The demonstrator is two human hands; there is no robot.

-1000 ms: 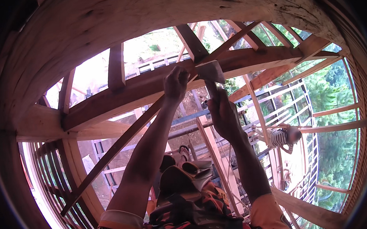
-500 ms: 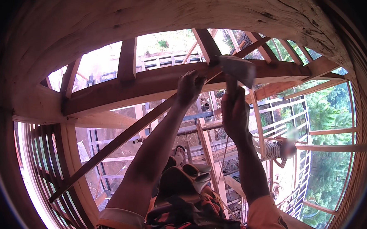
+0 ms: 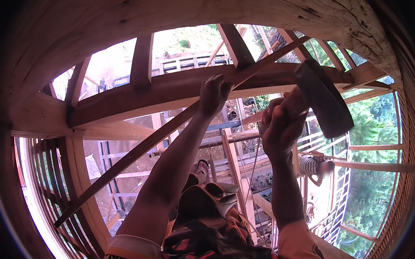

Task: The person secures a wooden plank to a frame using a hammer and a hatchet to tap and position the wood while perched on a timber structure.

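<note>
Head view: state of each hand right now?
Left hand: closed around the thin diagonal wooden strip at the beam.
Right hand: closed on the hammer handle, head raised.

My right hand (image 3: 282, 125) hides most of the hammer (image 3: 322, 99) handle. The person below (image 3: 318, 166) is blurred. My left hand (image 3: 213, 95) covers part of the thin slat (image 3: 138, 152).

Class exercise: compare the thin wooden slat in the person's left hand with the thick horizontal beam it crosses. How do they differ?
The slat is narrow and runs diagonally; the beam is broad and lies roughly level. The left hand grips the slat, while no hand touches the beam. The right hand holds a hammer beside them. Both are brown timber.
</note>
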